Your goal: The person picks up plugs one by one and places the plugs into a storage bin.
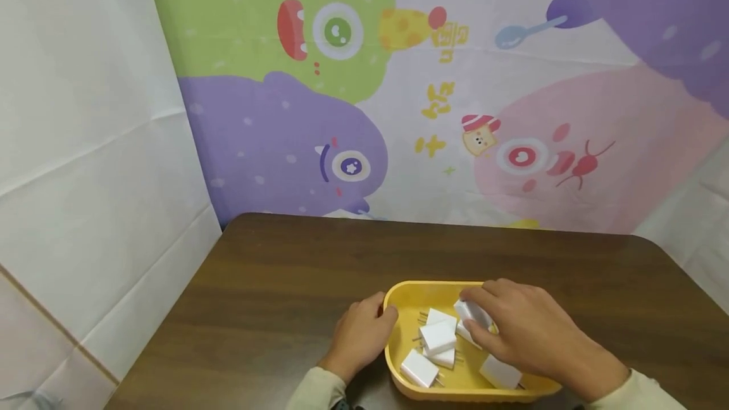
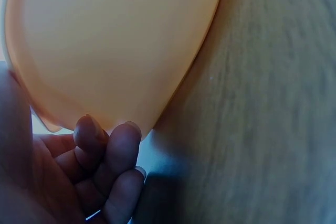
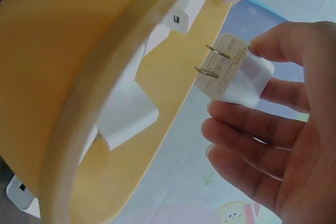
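A yellow plastic basin (image 1: 473,391) stands near the table's front edge with several white USB charger plugs (image 1: 420,369) inside. At its left end is my left hand (image 1: 361,336), thumb at the rim and fingers against the outer wall (image 2: 121,51), gripping it. Over the basin's right part, my right hand (image 1: 526,321) pinches a white charger plug (image 3: 236,72) between thumb and fingers. Its two metal prongs and printed face show in the right wrist view. Another charger plug (image 3: 128,114) lies in the basin below it. My right hand hides part of the basin's right side.
The basin stands on a dark wooden table (image 1: 285,271). One more white charger (image 3: 22,195) appears outside the basin's rim in the right wrist view. Behind the table hangs a cartoon-printed cloth (image 1: 421,176); a white sheet (image 1: 97,112) hangs at the left.
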{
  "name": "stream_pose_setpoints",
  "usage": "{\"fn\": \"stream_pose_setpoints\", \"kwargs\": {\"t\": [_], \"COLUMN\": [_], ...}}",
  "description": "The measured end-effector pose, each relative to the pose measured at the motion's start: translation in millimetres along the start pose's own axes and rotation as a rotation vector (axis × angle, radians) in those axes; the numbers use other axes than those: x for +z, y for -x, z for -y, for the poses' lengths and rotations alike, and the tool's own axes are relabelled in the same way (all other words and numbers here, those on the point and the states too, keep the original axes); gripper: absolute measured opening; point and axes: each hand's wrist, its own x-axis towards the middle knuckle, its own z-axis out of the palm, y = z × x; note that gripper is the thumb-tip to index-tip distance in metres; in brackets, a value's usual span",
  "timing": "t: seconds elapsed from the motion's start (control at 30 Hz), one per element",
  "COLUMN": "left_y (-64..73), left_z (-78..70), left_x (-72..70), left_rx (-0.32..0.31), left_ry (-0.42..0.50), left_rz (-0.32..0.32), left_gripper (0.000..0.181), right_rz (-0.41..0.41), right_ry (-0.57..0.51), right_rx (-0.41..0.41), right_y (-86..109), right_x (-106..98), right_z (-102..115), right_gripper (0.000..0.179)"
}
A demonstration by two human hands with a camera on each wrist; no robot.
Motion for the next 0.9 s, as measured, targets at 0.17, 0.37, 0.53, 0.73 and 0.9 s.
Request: {"fn": "stream_pose_setpoints", "kwargs": {"t": [0.17,0.37,0.53,0.73,0.9], "left_y": [-2.4,-2.4,-0.3,2.0,2.2], "left_z": [-2.3,-2.2,-1.1,-0.3,-1.3], "left_x": [-2.1,-3.0,-1.8,-0.9,-1.4], "left_rx": [0.001,-0.002,0.005,0.004,0.011], "left_ry": [0.004,0.000,0.003,0.007,0.009], "left_rz": [-0.003,-0.002,0.001,0.000,-0.001], "left_gripper": [0.024,0.024,0.025,0.025,0.022], "right_rz": [0.005,-0.014,0.002,0.027,0.079], "right_ry": [-0.006,-0.017,-0.012,0.005,0.043], "right_rx": [-0.027,-0.114,-0.185,-0.268,-0.320], "right_y": [-5.1,-13.7,-21.2,-32.9,-41.8], "right_x": [-1,1,4,9,12], "right_z": [0,3,1,1,3], "right_gripper": [0.032,0.028,0.028,0.025,0.025]}}
